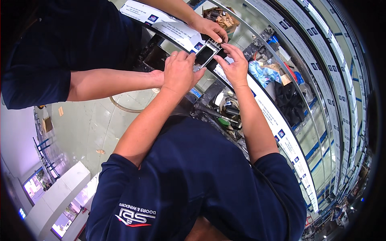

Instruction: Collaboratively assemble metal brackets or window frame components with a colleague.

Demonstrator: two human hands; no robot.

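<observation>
Between my hands lies the open end of a hollow aluminium profile (207,55), silver-edged with dark chambers inside. My left hand (179,73) is closed over its near left side, the thumb along the lower edge. On its right side my right hand (236,66) grips the edge between thumb and fingers; the fingertips' exact contact is partly hidden. A co-worker's hand (210,29) touches the profile's far corner. The co-worker's other forearm (116,83) reaches behind my left hand, which hides that hand. Film-wrapped lengths of profile (169,29) extend on both sides of the joint.
Long curved profiles (317,52) in printed film fill the right side. Beneath sit a box of wood scraps (221,19), blue cloth (262,74), black cloth (288,105) and a container of tools (228,110). A hose (120,106) curves over the tiled floor at left.
</observation>
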